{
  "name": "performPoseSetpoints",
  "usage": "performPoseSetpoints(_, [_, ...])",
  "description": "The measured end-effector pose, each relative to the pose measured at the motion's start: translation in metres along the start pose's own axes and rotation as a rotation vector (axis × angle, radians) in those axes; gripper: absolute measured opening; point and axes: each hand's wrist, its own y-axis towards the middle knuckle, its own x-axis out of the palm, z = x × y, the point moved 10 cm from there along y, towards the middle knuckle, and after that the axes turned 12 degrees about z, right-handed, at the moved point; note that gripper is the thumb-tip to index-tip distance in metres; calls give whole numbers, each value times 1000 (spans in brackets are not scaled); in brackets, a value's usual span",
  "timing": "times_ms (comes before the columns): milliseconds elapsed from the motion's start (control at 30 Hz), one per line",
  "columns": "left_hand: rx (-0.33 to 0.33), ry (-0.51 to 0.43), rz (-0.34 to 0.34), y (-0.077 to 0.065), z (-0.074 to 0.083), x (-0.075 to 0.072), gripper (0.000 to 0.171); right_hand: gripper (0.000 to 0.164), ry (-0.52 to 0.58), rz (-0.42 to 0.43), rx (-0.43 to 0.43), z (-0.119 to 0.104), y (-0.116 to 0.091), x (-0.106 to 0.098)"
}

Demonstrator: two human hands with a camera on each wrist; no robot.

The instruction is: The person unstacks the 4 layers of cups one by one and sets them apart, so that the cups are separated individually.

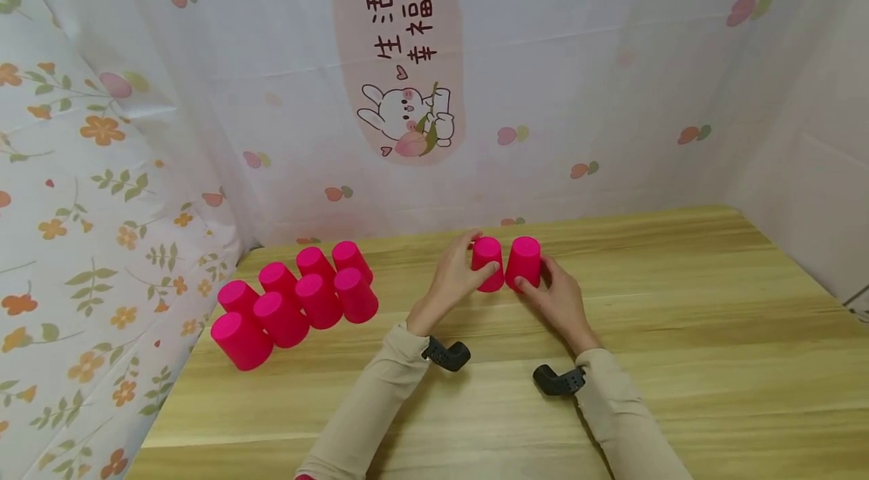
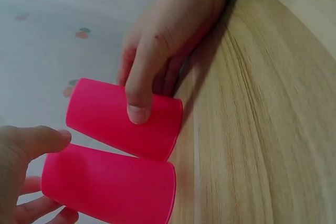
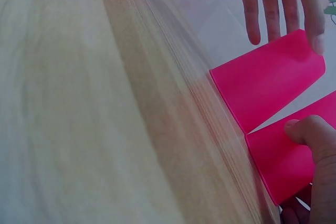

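Two bright pink cups stand upside down side by side on the table, bases tilted slightly apart in the wrist views. My right hand (image 1: 557,299) holds the right cup (image 1: 524,260), its thumb (image 2: 138,95) across the near side and its fingers behind. Around the left cup (image 1: 486,280) my left hand (image 1: 451,276) is spread, thumb close at its upper part. In the right wrist view the fingers (image 3: 252,17) of that hand look straight and separate beside the left cup.
To the left, several more pink cups (image 1: 281,320) stand upside down in two rows on the wooden table (image 1: 679,329). A printed curtain (image 1: 584,87) hangs right behind the table's back edge, and a flowered cloth (image 1: 102,238) at the left. Each wrist wears a black camera mount (image 1: 448,355).
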Motion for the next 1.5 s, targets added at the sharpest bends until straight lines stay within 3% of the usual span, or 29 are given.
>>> performPoseSetpoints(300, [-10,-29,-13,3,-5,2,49,61,-5,-4,6,0,0,1])
performPoseSetpoints(533, [-18,-69,-34,1,-5,-7,48,63,3,-9,20,0,0,1])
performPoseSetpoints(733, [-12,-38,-61,-5,-7,-30,49,62,7,-15,29,0,-2,1])
performPoseSetpoints(933, [3,35,-62,-8,-8,-64,48,61,-1,-12,31,2,-2,1])
performPoseSetpoints(1200, [1,216,-40,8,-12,-109,48,61,4,0,6,0,0,-1])
performPoseSetpoints(1300, [-12,282,-6,16,-20,-122,47,61,16,1,-1,-1,0,-1])
performPoseSetpoints(1500, [-109,337,43,24,-46,-134,44,61,15,-3,-2,-1,0,1])
